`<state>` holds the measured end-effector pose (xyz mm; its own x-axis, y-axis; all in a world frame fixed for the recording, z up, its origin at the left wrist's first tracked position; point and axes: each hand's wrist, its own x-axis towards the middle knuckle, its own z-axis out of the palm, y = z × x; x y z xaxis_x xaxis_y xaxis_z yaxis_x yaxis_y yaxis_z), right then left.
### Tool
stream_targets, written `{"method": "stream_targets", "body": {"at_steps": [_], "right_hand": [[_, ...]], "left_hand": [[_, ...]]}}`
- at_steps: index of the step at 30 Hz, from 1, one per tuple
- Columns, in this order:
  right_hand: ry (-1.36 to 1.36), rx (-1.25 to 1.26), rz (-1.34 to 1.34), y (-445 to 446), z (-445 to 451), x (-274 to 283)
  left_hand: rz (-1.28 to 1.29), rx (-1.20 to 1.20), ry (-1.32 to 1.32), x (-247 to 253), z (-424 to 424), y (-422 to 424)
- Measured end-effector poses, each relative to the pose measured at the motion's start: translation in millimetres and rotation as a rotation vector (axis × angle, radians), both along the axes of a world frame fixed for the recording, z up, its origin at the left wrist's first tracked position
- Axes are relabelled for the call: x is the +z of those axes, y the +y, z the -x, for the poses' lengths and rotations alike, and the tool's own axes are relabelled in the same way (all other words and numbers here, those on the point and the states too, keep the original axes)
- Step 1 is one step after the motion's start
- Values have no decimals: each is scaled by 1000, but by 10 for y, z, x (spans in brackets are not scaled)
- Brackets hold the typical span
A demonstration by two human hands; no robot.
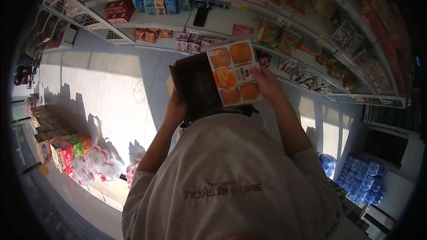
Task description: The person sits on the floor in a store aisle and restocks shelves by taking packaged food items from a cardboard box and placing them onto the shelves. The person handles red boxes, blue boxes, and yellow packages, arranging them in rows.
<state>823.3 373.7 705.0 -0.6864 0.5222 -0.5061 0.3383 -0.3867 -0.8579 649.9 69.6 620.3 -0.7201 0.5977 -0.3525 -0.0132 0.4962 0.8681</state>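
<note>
In front of my body, my left hand [176,107] grips the near left side of a cardboard box [196,81], whose dark inside shows. My right hand [267,83] holds the right edge of a clear plastic tray of round orange-brown cakes [241,54], with a printed label across its middle. The tray is tilted towards me and overlaps the right part of the box. Whether the tray rests on the box's edge, I cannot tell. The fingers under the tray and beside the box are partly hidden.
Store shelves [213,22] curve across the front and right, holding packaged snacks, small cartons [159,6] and a black phone [200,16]. On the left stand gift boxes [68,155] and large clear bottles [111,170]. Blue-wrapped bottle packs [362,178] are stacked at the lower right.
</note>
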Motion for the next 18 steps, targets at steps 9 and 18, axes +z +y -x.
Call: {"method": "stream_targets", "body": {"at_steps": [9,18], "right_hand": [[33,17,7,164,4,10],[-26,180,26,429,29,-46]], "left_hand": [[-53,63,-137,63,-64,124],[-132,85,-139,111,-94,502]]}}
